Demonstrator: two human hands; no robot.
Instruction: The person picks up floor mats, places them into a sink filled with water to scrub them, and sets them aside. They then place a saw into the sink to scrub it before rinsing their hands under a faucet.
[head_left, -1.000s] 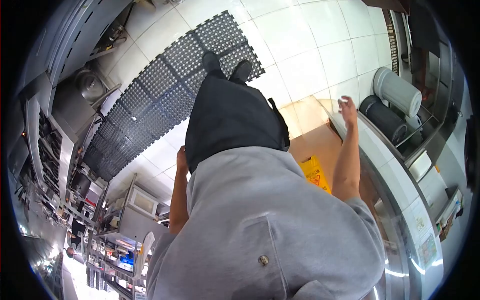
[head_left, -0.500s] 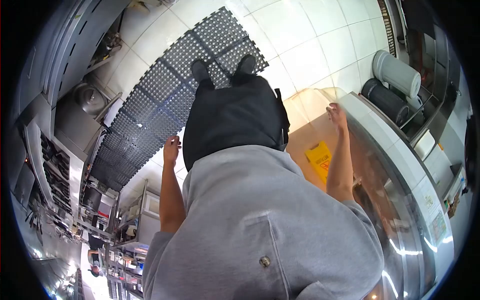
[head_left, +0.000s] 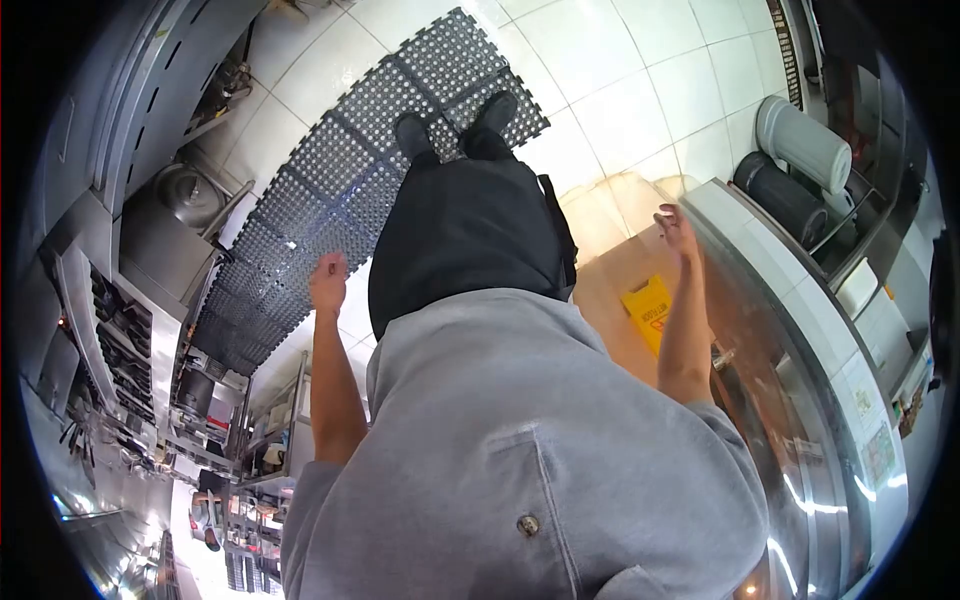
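Observation:
My left hand (head_left: 328, 283) hangs at my left side, over the black perforated floor mat (head_left: 320, 195). Its fingers are loosely bent and a little blurred, with nothing seen in them. On the other side, my right hand (head_left: 677, 232) is held out from my hip with its fingers slightly curled and apart. That hand is empty and appears close to the rounded end of a tiled counter (head_left: 722, 213). A yellow wet-floor sign (head_left: 648, 308) shows between my right forearm and my body.
Grey (head_left: 805, 145) and black bins (head_left: 780, 197) are at the right. Metal kitchen equipment (head_left: 165, 245) lines the left, with a round metal lid (head_left: 187, 197). Another person (head_left: 207, 510) is far off at lower left. White tiles (head_left: 620, 110) surround the mat.
My left hand has swung upward in the view and slightly outward. My right hand stays nearly where it was. My feet and the surroundings have shifted slightly right.

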